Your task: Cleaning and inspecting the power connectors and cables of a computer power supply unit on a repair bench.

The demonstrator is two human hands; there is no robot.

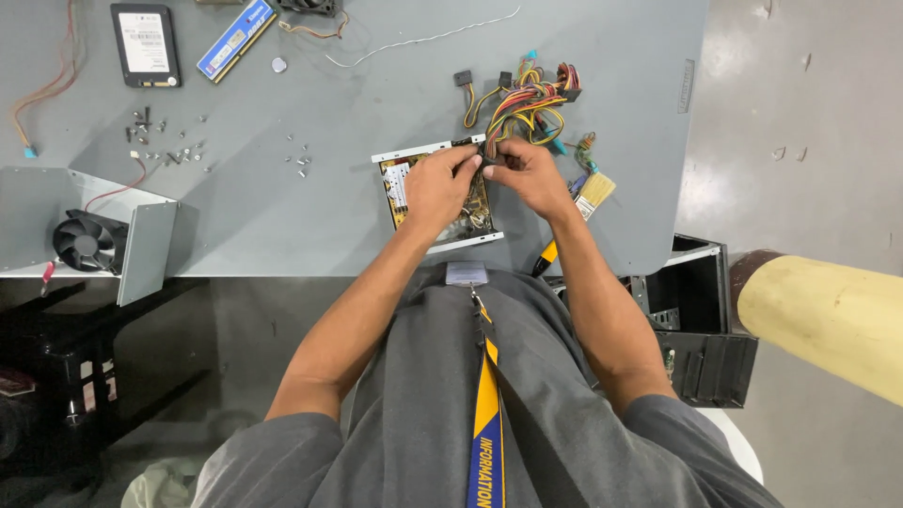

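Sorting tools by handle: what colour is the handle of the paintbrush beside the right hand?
Yellow with a black tip on the paintbrush, seen in the head view.

Top: plain grey short-sleeve T-shirt (423, 414), soft fabric w/ folds across the front.
Sleeves: end above elbows; forearms bare.
Neck strap: navy & yellow-orange woven lanyard (486, 414) w/ white lettering, down chest centre.
Badge: pale rectangular plastic card holder (467, 274) on lanyard clip.
Hands: left (438, 185) & right (529, 174) bare, no gloves.
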